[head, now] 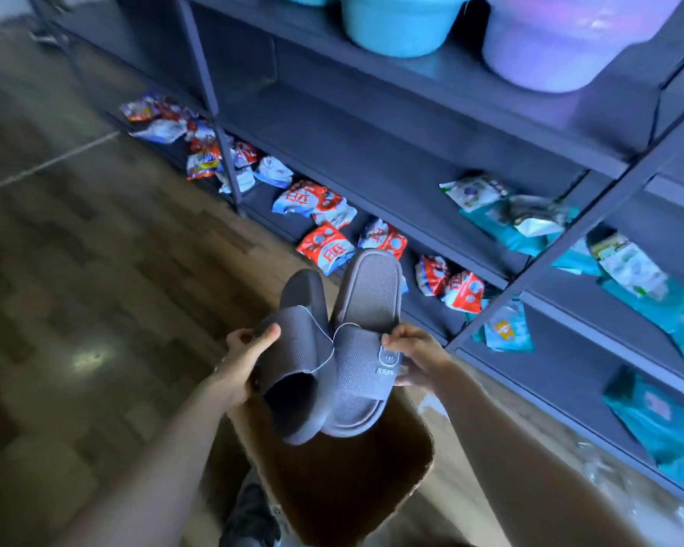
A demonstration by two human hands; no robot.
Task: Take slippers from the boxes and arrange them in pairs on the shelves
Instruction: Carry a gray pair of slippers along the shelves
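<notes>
Grey slippers (332, 349) hang as a pair above an open cardboard box (372, 487), before the shelves (372, 159); the left hand (241, 361) and right hand (415, 357) each pinch one strap.

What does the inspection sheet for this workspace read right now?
Surface: dark shelves; no slippers on them in view.
Job's things: left slipper and right slipper, both grey, held side by side above an open box.
Clutter: red-and-white packets on the lowest shelf, teal packets to the right.
Grippers: left hand grips the left slipper's strap; right hand pinches the right slipper's strap.
Cables: nothing seen.
Surroundings: wood-pattern floor; blue tub and purple tub on an upper shelf.
</notes>
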